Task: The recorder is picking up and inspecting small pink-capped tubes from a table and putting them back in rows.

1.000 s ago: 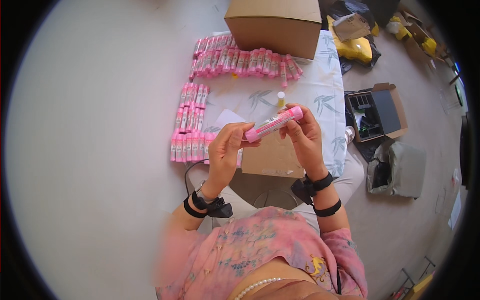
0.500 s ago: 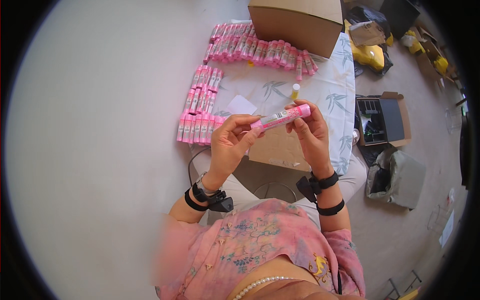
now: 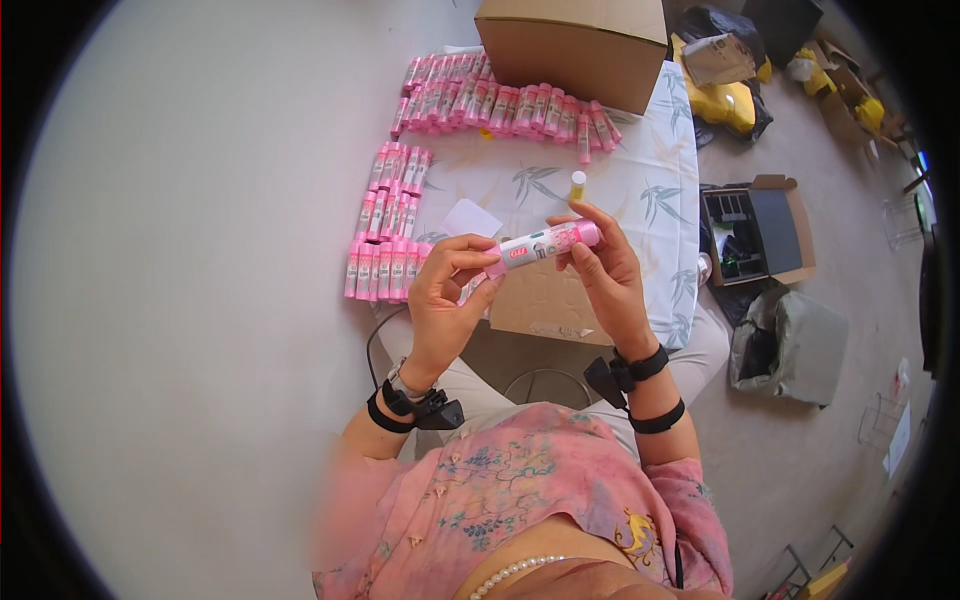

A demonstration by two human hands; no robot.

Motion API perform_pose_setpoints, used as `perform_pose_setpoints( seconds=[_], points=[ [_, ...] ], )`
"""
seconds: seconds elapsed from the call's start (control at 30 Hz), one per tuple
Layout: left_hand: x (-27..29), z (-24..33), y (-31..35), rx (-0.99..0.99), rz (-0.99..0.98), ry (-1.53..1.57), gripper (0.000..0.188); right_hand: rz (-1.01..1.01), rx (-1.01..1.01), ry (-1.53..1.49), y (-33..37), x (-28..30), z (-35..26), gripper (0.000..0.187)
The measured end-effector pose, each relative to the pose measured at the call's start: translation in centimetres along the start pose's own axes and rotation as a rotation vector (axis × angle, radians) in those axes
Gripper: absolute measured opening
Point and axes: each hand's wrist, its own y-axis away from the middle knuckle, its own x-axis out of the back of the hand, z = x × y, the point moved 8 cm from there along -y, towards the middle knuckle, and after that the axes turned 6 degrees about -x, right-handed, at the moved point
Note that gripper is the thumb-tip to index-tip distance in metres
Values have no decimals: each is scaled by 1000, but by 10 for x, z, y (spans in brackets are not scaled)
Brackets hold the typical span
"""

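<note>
A pink glue stick (image 3: 541, 247) with a white printed label is held level above the near part of the table, its right end slightly higher. My left hand (image 3: 445, 305) pinches the left end between thumb and fingers. At the opposite end, my right hand (image 3: 612, 285) grips it with thumb below and fingers above. Just beyond the right fingers stands a small yellow tube with a white cap (image 3: 577, 186). Rows of similar pink glue sticks (image 3: 375, 268) lie to the left of my left hand, and a long stacked pile (image 3: 500, 107) stretches across the far side.
A large cardboard box (image 3: 570, 50) stands at the back of the cloth-covered table (image 3: 650, 150). A white paper (image 3: 470, 218) and a flat cardboard piece (image 3: 548, 302) are near my hands. On the floor at right are an open box (image 3: 760, 235) and a grey bag (image 3: 800, 345).
The glue stick has been rolled about its length, so another side of its label faces up. Both hands still hold its ends; the whole view has shifted slightly.
</note>
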Motion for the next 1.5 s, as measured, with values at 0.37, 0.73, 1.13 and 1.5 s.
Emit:
perform_pose_setpoints(
  seconds=[0.37,0.73,1.13,1.5],
  points=[
    [-5,-20,-13,237,39,181,46,21,13,-19,-10,14,5,49],
    [-5,-37,-28,106,6,95,41,16,-20,11,-21,29,20,47],
    [-4,-68,-44,327,11,33,37,44,-65,23,-38,47,38,44],
    [2,-112,-66,462,-37,89,32,61,-135,30,-61,61,60,47]
  ],
)
